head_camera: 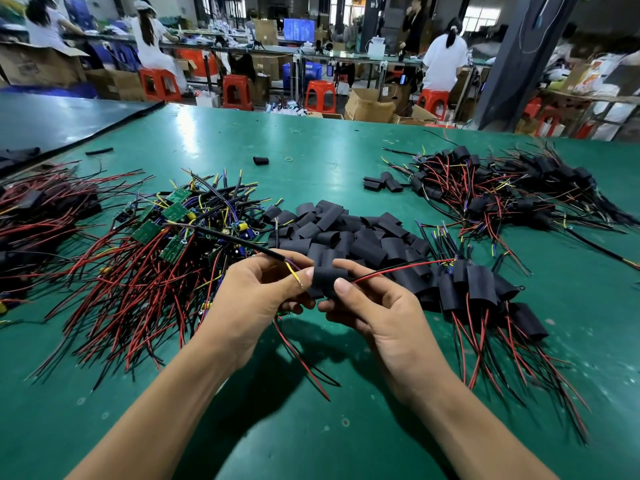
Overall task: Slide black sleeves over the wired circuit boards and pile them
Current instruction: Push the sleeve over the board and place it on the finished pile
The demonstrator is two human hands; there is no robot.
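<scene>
Forearms angle inward over the table [311,427]: left hand [263,296] pinches the cable [242,241] at nine o'clock of the black sleeve [327,277]; right hand [381,317] grips it, thumb on top.

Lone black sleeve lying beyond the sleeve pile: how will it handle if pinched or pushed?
Probably light and soft: the lone black sleeve lies flattened, like those in the sleeve pile, so a pinch would likely collapse it. Flattened rather than round, it should slide more than roll. The green table looks glossy, so a push may send it skidding.
</scene>
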